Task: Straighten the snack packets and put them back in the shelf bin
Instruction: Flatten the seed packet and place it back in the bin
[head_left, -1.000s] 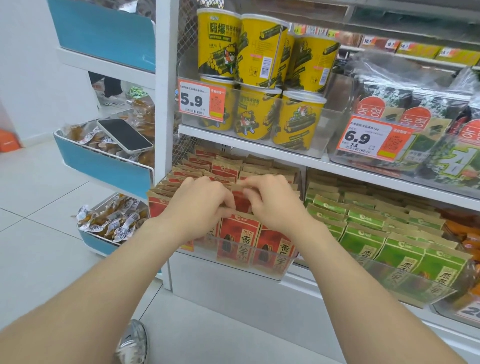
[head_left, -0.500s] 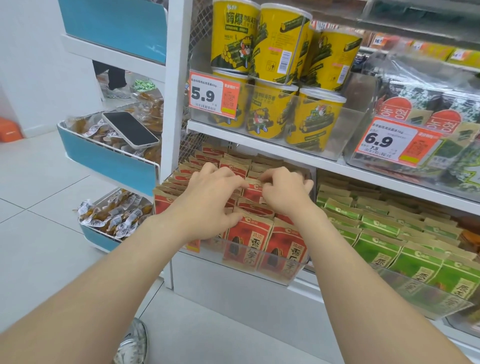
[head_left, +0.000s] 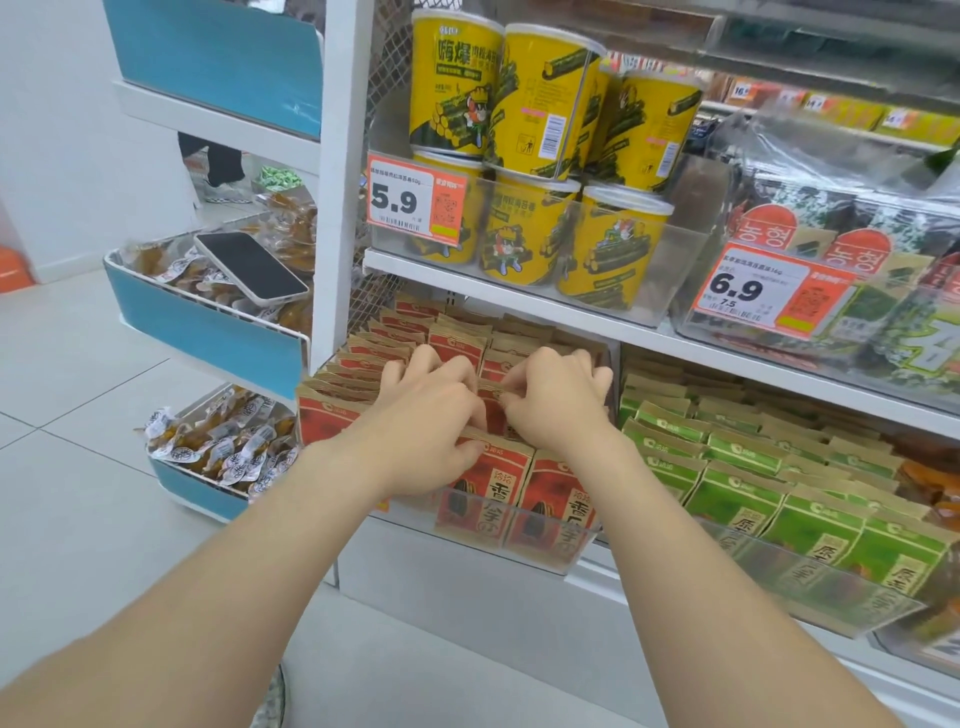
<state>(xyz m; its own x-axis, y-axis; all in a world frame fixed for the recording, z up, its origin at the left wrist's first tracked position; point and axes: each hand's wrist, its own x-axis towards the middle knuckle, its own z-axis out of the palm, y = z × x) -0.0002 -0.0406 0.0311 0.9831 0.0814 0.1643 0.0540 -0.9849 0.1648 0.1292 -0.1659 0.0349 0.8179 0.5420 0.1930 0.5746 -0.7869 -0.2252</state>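
Red and brown snack packets (head_left: 483, 486) stand in rows inside a clear shelf bin (head_left: 540, 558) on the lower shelf. Both my hands are inside the bin, side by side over the middle rows. My left hand (head_left: 428, 410) has its fingers curled down into the packets, with the thumb on the top edge of a front packet. Just to its right, my right hand (head_left: 556, 402) pinches the top edges of packets in the right row. The packets under my hands are hidden.
Green snack packets (head_left: 737, 483) fill the clear bin to the right. Yellow tubs (head_left: 530, 228) and a 5.9 price tag (head_left: 413, 200) sit on the shelf just above my hands. A phone (head_left: 249, 267) lies on wrapped snacks in a blue side rack at left.
Both hands have shifted slightly deeper along the rows of red packets, fingers still working their tops. The view has moved closer to the shelf.
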